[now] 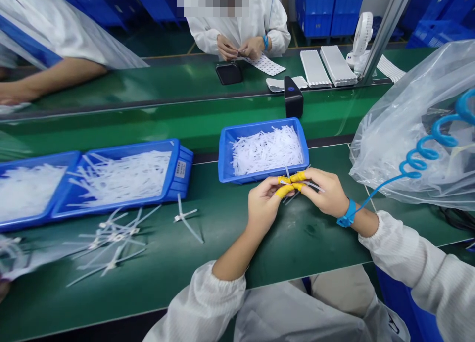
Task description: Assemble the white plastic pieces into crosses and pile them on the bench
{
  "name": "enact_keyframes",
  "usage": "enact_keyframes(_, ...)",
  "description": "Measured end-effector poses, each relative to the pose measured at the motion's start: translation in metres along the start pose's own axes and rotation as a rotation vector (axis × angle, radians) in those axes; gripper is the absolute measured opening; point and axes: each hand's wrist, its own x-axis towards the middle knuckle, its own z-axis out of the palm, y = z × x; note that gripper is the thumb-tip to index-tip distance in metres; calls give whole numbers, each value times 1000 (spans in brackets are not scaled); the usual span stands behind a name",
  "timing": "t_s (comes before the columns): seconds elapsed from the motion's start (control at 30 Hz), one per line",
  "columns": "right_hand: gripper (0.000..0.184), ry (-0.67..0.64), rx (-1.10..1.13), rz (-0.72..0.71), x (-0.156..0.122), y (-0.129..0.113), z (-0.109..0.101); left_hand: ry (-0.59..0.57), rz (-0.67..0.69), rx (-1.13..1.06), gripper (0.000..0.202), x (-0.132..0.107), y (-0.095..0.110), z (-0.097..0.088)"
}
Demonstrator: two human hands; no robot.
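Thin, translucent white plastic strips sit at the meeting point of the two hands, pinched just above the green work surface. The clearest one has its long axis running roughly sideways: it leaves the fingertips and slants out to the right, its end showing between the right thumb and forefinger. Another short end points away from the person, toward the blue plastic tray beyond. Exactly how the pieces join is hidden by the fingers.

The left hand and the right hand are together, fingertips closed on the strips from either side, with bright yellow wraps around thumbs and forefingers. Neither is clearly nearer to the joint, though the slanting end lies on the right hand's side.

Straight beyond the hands stands the blue rectangular plastic tray, heaped with short white pieces; its near right corner is just past the fingertips. Well to the left, a second blue tray with a paper label holds longer white strips. Between that tray and the hands lies a single cross-shaped white plastic piece; a loose pile of similar pieces spreads farther left.

A blue wrist strap circles the right wrist, tethered by a blue coiled cord.
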Motion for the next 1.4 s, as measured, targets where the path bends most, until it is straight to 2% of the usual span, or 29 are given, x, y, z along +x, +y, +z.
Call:
enact_keyframes(0.07, 16, -6, -15, 3, 0, -1, -1, -6, -6, 13, 32, 0, 0, 0)
enact_keyframes(0.17, 14, 8, 38, 88, 1, -6, -3, -19, -19, -12, 32, 0, 1, 1)
enact_keyframes(0.43, 6, 89, 394, 309, 1, -13, 3, 29, -71, -135, 34, 1, -7, 5)
enact_keyframes(0.6, 20, 143, 471, 379, -1, -12, 6, 53, -89, -147, 39, 2, -11, 4)
enact_keyframes(0.8, 27, 141, 544, 415, -2, -13, 8, 43, -100, -154, 39, 1, -9, 5)
enact_keyframes(0.93, 38, 203, 591, 445, 4, -16, -2, 74, -108, -149, 39, 8, -6, 1)
enact_keyframes(1.03, 42, 333, 528, 442, 13, -14, -19, 140, -105, -157, 45, 17, -4, -5)
enact_keyframes(1.1, 38, 356, 450, 425, 19, -8, -29, 157, -106, -152, 46, 21, -4, -8)
enact_keyframes(1.27, 18, 244, 220, 442, 25, 22, -39, 115, -89, -68, 35, 18, -5, -6)
enact_keyframes(1.4, 11, 168, -87, 381, 23, 51, -42, 76, 41, 59, 19, 15, -2, -7)
